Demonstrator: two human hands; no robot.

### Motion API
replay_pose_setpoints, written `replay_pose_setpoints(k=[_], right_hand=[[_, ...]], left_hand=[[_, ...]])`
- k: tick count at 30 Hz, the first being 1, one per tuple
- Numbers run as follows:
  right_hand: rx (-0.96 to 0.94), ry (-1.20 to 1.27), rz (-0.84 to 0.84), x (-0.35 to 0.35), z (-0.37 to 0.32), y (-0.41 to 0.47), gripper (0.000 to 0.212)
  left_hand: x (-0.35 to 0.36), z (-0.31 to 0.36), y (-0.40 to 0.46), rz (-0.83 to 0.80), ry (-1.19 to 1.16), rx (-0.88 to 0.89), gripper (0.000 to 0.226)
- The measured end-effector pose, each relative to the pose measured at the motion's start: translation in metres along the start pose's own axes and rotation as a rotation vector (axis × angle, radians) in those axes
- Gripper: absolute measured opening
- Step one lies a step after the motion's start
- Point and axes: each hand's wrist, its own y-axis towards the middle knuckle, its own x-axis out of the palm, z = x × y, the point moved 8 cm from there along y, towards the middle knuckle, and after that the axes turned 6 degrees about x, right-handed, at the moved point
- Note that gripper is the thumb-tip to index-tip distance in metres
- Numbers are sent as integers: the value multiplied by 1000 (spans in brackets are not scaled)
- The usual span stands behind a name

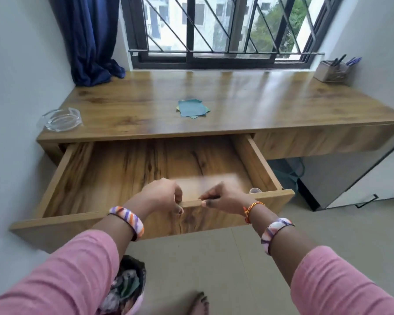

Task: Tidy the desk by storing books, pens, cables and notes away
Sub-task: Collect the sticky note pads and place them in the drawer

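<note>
The wooden desk's left drawer (82, 176) stands pulled wide open. My left hand (163, 193) and my right hand (221, 196) both grip the top edge of the drawer front (55, 226), close together near its middle. A blurred pale patch inside the drawer just behind my hands cannot be made out. A small round object (255, 190) lies in the drawer's front right corner. A small stack of blue and green paper notes (191, 108) lies on the desk top (282, 105). A pen holder (331, 71) with several pens stands at the far right corner.
A glass ashtray (62, 119) sits at the desk's left edge. A dark blue curtain (89, 39) hangs at the back left beside the barred window (214, 28). A grey cabinet (350, 173) stands under the desk on the right. A bin (127, 285) is on the floor.
</note>
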Motion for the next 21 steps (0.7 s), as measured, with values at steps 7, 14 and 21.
replay_pose_setpoints(k=[7,14,21], right_hand=[[21,31,-5,25,14,-65,22],[26,12,-37,43,27,-107,22],[130,52,-180,61,42,-143,21]], left_hand=[[35,27,-58,-13,-88,25,39],[62,41,-92,-84,-92,73,28],[95,48,-110,-280,-118,119,23]])
